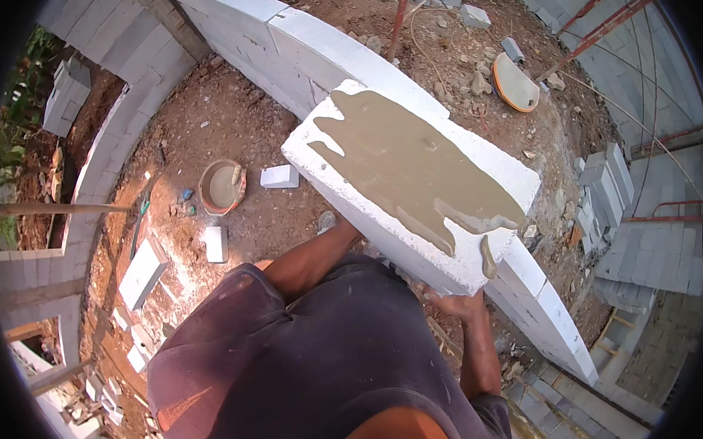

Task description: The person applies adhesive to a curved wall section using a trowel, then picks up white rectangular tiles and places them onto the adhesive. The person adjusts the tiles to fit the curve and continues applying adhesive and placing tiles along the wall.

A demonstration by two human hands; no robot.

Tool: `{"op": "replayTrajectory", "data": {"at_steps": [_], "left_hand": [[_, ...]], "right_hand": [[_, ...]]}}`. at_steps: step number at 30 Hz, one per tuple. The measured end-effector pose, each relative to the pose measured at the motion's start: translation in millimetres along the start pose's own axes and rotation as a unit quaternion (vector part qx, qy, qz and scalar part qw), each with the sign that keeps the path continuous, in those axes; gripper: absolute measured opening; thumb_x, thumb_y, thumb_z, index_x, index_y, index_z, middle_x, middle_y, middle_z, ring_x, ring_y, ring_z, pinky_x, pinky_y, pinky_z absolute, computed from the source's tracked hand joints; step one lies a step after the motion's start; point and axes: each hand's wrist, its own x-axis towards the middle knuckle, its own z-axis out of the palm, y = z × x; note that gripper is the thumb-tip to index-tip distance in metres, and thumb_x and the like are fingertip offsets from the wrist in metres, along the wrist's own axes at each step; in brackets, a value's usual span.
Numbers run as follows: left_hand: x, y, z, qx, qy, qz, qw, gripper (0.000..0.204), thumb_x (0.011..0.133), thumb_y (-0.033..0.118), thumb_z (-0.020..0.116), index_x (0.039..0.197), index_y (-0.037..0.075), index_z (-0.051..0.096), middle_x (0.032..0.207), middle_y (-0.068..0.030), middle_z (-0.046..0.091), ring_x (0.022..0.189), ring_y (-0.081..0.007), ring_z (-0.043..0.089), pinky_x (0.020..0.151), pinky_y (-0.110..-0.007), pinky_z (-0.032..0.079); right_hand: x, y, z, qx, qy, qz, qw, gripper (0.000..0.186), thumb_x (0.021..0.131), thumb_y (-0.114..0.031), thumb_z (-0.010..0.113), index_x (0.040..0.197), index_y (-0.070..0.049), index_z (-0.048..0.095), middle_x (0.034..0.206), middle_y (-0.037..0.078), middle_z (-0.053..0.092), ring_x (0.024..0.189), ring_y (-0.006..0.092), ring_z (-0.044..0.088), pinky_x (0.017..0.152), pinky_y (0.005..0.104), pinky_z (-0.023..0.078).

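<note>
A large white block (494, 179) lies tilted across the top of a low white block wall (536, 306), with an uneven coat of wet grey-brown mortar (412, 167) over much of its upper face. My left hand (344, 233) reaches beneath the block's near side, its fingers hidden behind it. At the block's lower right corner, my right hand (454, 301) is closed around the underside, partly out of sight.
A bucket of mortar (221, 184) stands on the dirt at left among loose blocks (144, 272). An orange-rimmed tub (516, 84) lies beyond the wall near red poles (590, 45). Block stacks (608, 184) stand at right; a curved block wall (94, 192) runs down the left.
</note>
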Motion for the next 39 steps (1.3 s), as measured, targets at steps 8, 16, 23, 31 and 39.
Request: {"op": "replayTrajectory", "data": {"at_steps": [8,16,23,31,39], "left_hand": [[-110.1,0.9,-133.1,-0.168,0.146,0.153,0.963,0.074,0.095,0.070,0.041,0.126,0.006,0.060,0.131,-0.0157,0.058,0.120,-0.0297,0.053,0.107,-0.049,0.038],[-237.3,-62.5,-280.0,-0.380,0.295,0.295,0.826,0.074,0.095,0.070,0.041,0.124,0.006,0.063,0.130,-0.0155,0.059,0.118,-0.0294,0.054,0.105,-0.049,0.039],[-372.5,-127.3,-381.8,-0.497,0.424,0.369,0.661,0.075,0.095,0.071,0.041,0.122,0.006,0.065,0.128,-0.0154,0.060,0.117,-0.0291,0.054,0.104,-0.048,0.040],[-453.2,-117.7,-518.2,-0.509,0.478,0.445,0.561,0.075,0.094,0.072,0.042,0.120,0.006,0.068,0.127,-0.0152,0.062,0.115,-0.0288,0.055,0.103,-0.048,0.041],[-516.3,-82.8,-606.1,-0.448,0.570,0.452,0.519,0.081,0.090,0.077,0.043,0.115,0.006,0.073,0.118,-0.0138,0.068,0.103,-0.0239,0.062,0.097,-0.041,0.044]], "right_hand": [[100.1,-54.5,104.0,0.089,-0.093,-0.093,0.987,0.067,0.073,-0.031,0.082,0.128,0.000,0.058,0.119,0.016,0.067,0.109,0.0301,0.065,0.096,0.0415,0.050],[192.6,-66.2,262.4,-0.045,-0.494,-0.008,0.868,0.078,0.075,-0.027,0.083,0.138,0.001,0.048,0.134,0.016,0.058,0.123,0.0286,0.055,0.105,0.0441,0.043],[234.9,-208.9,412.6,0.074,-0.535,-0.235,0.808,0.079,0.072,-0.035,0.082,0.136,-0.002,0.049,0.132,0.017,0.055,0.120,0.0340,0.053,0.103,0.0459,0.042],[291.9,-255.3,593.1,-0.076,-0.483,-0.519,0.701,0.057,0.089,-0.037,0.071,0.134,-0.006,0.055,0.133,0.010,0.060,0.113,0.0266,0.062,0.097,0.0423,0.050],[335.5,-317.4,734.4,-0.017,-0.564,-0.361,0.743,0.052,0.084,-0.040,0.078,0.121,-0.007,0.065,0.121,0.006,0.069,0.105,0.0231,0.065,0.096,0.0394,0.050]]}}
